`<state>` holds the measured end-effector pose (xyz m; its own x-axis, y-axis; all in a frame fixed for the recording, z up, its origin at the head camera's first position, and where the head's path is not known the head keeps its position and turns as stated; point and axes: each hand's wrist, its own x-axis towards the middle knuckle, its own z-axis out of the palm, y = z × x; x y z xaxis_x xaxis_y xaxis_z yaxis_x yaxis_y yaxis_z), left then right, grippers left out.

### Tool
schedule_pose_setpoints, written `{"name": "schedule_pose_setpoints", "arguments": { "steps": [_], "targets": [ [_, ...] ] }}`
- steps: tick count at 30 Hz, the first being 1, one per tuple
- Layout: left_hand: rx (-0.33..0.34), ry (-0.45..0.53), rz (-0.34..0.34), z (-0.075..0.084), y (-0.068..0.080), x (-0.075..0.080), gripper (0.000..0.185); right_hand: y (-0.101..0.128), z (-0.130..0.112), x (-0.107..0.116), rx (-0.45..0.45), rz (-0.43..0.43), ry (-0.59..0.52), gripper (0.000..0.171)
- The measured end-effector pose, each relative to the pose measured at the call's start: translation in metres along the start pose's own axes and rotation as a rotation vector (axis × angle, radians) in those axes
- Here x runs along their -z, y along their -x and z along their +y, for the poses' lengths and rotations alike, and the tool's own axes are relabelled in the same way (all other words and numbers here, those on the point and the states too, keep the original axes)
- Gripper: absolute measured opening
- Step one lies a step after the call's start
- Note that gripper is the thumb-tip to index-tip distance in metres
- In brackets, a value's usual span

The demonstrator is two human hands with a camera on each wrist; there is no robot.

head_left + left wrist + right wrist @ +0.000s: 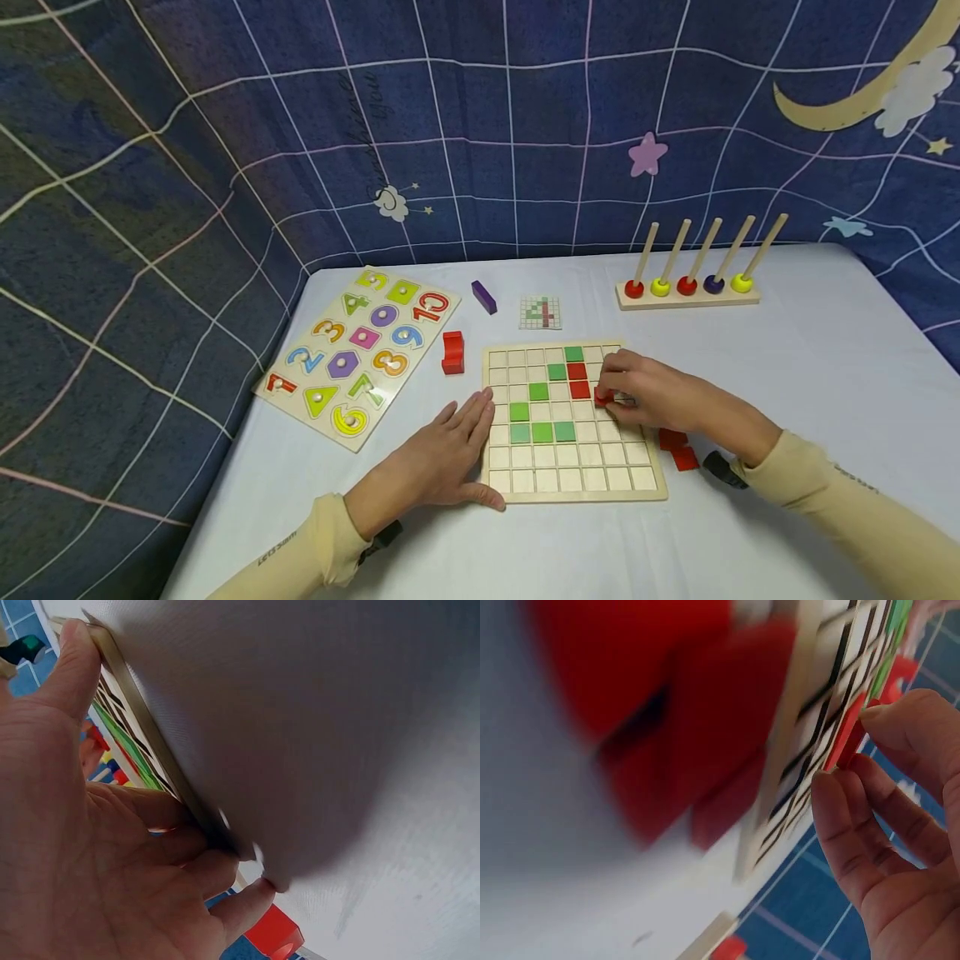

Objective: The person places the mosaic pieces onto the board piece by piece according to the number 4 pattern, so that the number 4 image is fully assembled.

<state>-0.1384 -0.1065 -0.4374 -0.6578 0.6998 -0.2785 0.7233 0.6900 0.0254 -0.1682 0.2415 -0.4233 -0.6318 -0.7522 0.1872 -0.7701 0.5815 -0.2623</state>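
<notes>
A wooden grid board (570, 480) lies on the white table, with several green square tiles (538, 392) and two red tiles (578, 389) in its cells. My left hand (444, 454) rests along the board's left edge, fingers extended and thumb at the near corner. Over the board's right part, my right hand (660, 390) pinches a red tile (853, 742) between thumb and fingers, right of the placed red ones. Loose red tiles (684, 457) lie beside the board, partly under the right wrist. Beyond the board is a small card (540, 313) printed with a coloured grid.
At left lies a number and shape puzzle board (300, 393). A red curved block (453, 353) and a purple block (484, 297) sit between it and the grid board. A peg stand (693, 302) with coloured beads stands at back right, before a dark blue curtain (465, 108).
</notes>
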Motion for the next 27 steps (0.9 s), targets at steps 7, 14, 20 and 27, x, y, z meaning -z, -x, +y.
{"name": "schedule_pose_setpoints", "arguments": {
  "steps": [7,14,20,27],
  "targets": [
    [0.001,-0.001,0.001,0.000,0.000,-0.001,0.125,-0.015,-0.013,-0.015,0.094,0.008,0.007,0.017],
    [0.002,0.004,-0.004,0.000,0.000,0.000,0.125,-0.020,-0.016,-0.019,0.101,0.019,0.015,0.015],
    [0.002,-0.003,-0.003,-0.001,0.000,0.000,0.125,-0.019,-0.015,-0.020,0.093,0.024,0.005,0.014],
    [0.005,0.010,-0.010,0.000,-0.001,0.001,0.125,-0.017,-0.017,-0.017,0.082,0.004,-0.001,0.010]
  ]
}}
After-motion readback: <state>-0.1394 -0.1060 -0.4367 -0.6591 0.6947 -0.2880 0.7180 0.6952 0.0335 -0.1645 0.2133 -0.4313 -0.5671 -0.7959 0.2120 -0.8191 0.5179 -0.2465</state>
